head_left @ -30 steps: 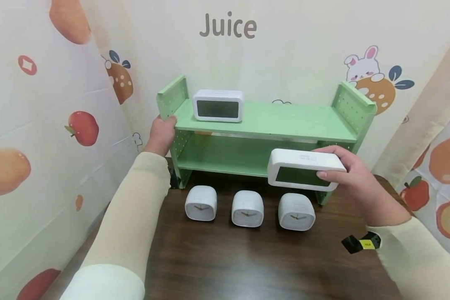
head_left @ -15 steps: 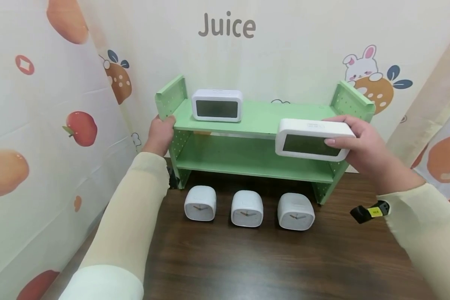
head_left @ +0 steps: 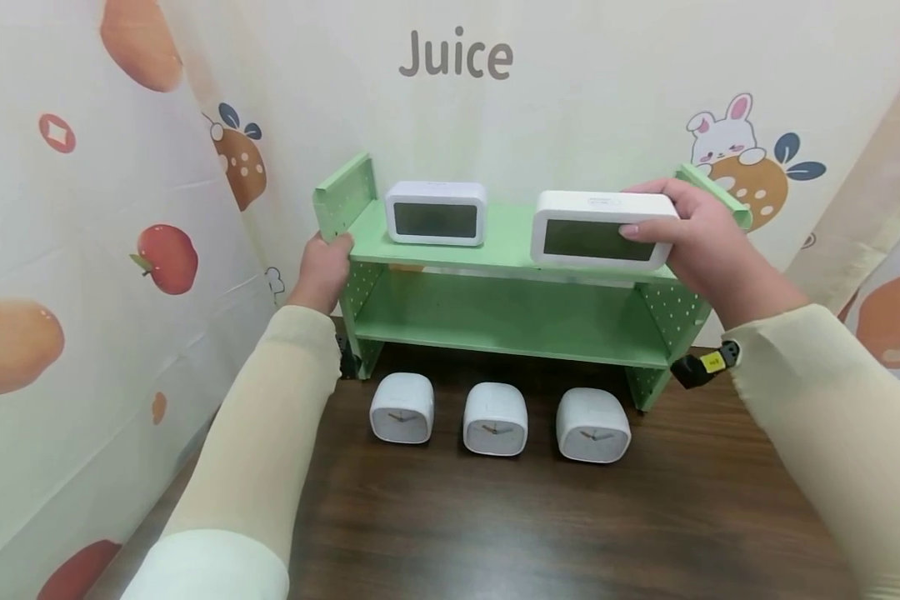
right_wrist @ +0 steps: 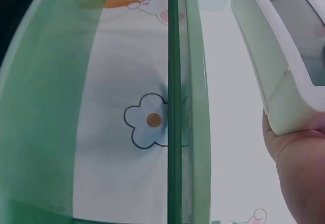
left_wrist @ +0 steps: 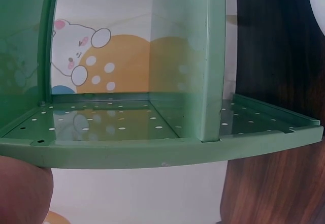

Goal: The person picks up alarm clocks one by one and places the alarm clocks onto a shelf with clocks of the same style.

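A green two-tier shelf [head_left: 510,312] stands against the back wall. My left hand [head_left: 322,271] grips its left side, with the thumb at the top board's front corner and the other fingers mostly hidden. In my right hand [head_left: 701,233] is a white digital clock [head_left: 600,237] with a dark screen. The thumb lies on its front and the fingers are behind it. This clock is in front of the top board's right half; whether it touches the board I cannot tell. A second white digital clock [head_left: 435,215] sits at the board's left.
Three small white analog clocks, the left one [head_left: 402,408], the middle one [head_left: 495,419] and the right one [head_left: 593,425], stand in a row on the dark wood table [head_left: 480,533] before the shelf. A fruit-printed curtain [head_left: 105,350] hangs close on the left.
My right hand has raised the held digital clock from in front of the lower board to the height of the top board, lately shifting a little left. The left hand stays on the shelf.
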### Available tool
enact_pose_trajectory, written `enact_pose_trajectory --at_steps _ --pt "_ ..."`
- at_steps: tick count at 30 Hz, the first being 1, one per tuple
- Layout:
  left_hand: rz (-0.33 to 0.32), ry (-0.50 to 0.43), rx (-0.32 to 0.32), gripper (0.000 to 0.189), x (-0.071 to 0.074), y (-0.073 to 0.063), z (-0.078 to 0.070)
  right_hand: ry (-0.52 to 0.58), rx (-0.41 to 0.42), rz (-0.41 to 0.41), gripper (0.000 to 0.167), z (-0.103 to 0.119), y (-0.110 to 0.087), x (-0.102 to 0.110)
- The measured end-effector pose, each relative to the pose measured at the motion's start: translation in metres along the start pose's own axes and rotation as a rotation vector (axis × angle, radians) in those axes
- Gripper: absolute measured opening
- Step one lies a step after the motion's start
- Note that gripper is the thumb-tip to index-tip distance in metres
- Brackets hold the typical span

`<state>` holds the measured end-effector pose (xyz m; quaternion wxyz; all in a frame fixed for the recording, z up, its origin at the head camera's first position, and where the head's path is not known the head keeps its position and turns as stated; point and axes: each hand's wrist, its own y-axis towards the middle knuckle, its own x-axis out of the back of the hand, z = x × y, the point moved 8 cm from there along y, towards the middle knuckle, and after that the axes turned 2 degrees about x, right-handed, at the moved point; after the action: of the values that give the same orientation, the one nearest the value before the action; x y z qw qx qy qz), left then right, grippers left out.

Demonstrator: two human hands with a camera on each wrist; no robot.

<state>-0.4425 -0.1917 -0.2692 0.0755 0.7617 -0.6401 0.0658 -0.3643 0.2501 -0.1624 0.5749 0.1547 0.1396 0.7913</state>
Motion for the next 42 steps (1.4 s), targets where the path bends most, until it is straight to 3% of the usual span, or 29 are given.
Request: enact_pose_trajectory --at_steps 9,19,30,42 --pt "0.0 -0.001 -0.014 0.054 -0.003 0.0 0.001 -0.007 -0.054 -0.046 0.025 -0.003 0.025 0.01" --pt "-0.009 0.003 -0.028 0.054 -0.003 -0.004 -0.002 -0.017 -0.139 -0.08 0.031 -0.017 0.041 0.02" --pt "-0.011 0.005 -0.021 0.053 -0.003 0.001 -0.001 0.054 -0.155 -0.056 0.03 -0.035 0.045 0.025" --pt "-0.012 0.004 -0.025 0.054 -0.001 0.002 0.0 -0.06 -0.205 -0.002 0.029 -0.048 0.051 0.017"
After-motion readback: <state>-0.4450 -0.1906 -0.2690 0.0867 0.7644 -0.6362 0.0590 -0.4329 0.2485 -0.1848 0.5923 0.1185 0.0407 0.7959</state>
